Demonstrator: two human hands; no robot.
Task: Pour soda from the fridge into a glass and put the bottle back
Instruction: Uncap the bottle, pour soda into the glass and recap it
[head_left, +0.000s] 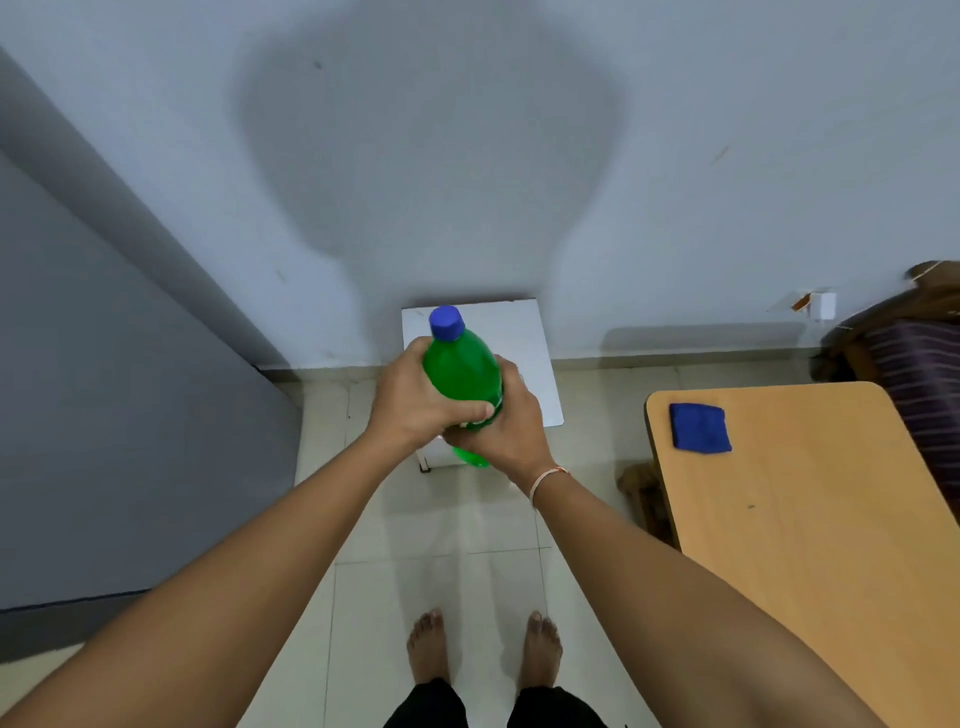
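Note:
A green soda bottle (460, 371) with a blue screw cap (446, 322) is held upright in front of me, above the floor. My left hand (415, 402) wraps its middle from the left. My right hand (501, 423) grips its lower part from the right, with a thread band on that wrist. The cap is on. No glass is in view. The grey fridge side (114, 415) fills the left of the view.
A small white stool (519, 338) stands against the wall just behind the bottle. A wooden table (810, 519) lies to the right with a folded blue cloth (700, 427) on it. My bare feet (483, 644) stand on pale floor tiles.

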